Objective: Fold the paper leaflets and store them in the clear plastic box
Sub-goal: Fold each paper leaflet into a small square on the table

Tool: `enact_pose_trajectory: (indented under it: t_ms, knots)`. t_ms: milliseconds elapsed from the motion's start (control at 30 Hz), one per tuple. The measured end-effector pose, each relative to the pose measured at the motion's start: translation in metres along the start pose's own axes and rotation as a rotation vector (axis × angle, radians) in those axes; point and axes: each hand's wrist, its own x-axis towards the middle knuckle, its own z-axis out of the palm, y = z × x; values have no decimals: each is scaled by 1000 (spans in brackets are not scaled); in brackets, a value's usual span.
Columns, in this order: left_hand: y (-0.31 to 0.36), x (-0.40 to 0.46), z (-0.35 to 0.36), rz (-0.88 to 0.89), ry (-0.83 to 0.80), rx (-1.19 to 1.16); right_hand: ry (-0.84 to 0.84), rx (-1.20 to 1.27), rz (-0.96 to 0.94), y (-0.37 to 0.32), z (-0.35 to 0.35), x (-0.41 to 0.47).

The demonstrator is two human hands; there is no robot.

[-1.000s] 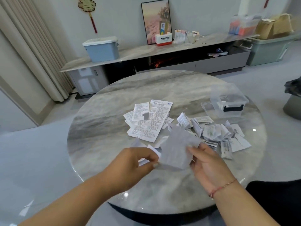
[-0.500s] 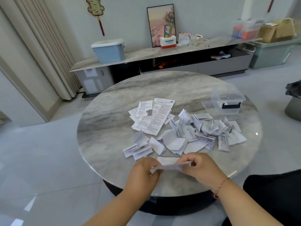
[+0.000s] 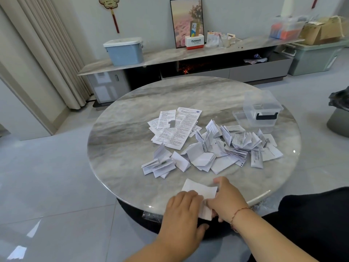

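Round grey marble-look table (image 3: 132,140) taken as reference. White paper leaflet (image 3: 200,190) lying at near table edge, overhanging slightly. Left hand (image 3: 182,214) laid palm-down on leaflet's left part, fingers fairly straight, pressing. Right hand (image 3: 225,201) on leaflet's right part, fingers curled over its edge; exact pinch not discernible. Heap of folded white leaflets (image 3: 217,150) at table centre-right. Clear plastic box with black handle (image 3: 262,110) at far right of table, beyond heap.
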Motion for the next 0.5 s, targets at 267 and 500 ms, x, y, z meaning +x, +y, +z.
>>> enact_pose_trajectory:
  t_ms: [267,500]
  knots:
    - [-19,-6,6,164,54,-30,125,-275,-235,7,-20,2]
    - [-27,-3,-4,120,39,-226,-329,-444,-585,13,-28,1]
